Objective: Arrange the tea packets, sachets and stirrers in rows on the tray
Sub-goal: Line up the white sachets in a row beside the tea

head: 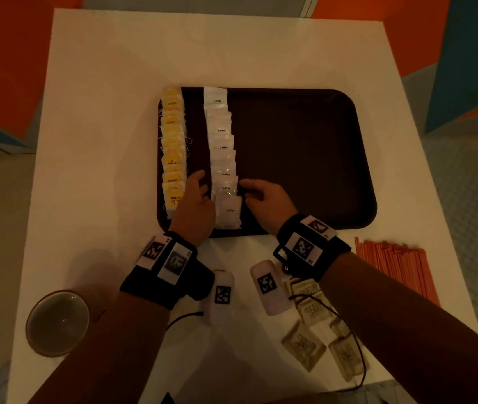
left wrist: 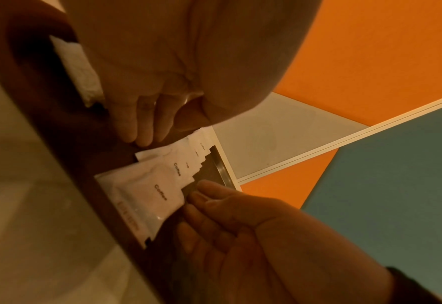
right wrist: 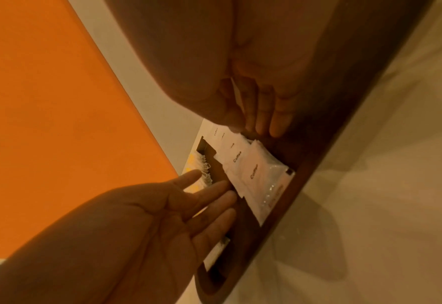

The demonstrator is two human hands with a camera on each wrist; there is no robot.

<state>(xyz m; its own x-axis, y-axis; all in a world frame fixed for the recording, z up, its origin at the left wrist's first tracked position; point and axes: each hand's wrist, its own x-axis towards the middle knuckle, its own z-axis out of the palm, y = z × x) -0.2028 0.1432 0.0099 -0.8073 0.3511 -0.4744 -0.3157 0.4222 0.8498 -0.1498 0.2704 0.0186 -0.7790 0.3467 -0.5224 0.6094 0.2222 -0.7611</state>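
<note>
A dark brown tray (head: 299, 158) lies on a white table. Along its left edge runs a row of yellow tea packets (head: 173, 147). Beside it is an overlapping row of white coffee sachets (head: 221, 147) (left wrist: 160, 191) (right wrist: 253, 172). My left hand (head: 202, 186) lies between the two rows, its straight fingers (right wrist: 214, 195) against the left edge of the near sachets. My right hand (head: 250, 191) is on the other side, its fingers (left wrist: 201, 197) touching the right edge of the same sachets. Neither hand holds anything.
Brown sachets (head: 313, 333) lie scattered on the table at the near right, under my right forearm. A bundle of orange stirrers (head: 392, 266) lies right of the tray's near corner. A round bowl (head: 57, 322) stands at the near left. The tray's right half is bare.
</note>
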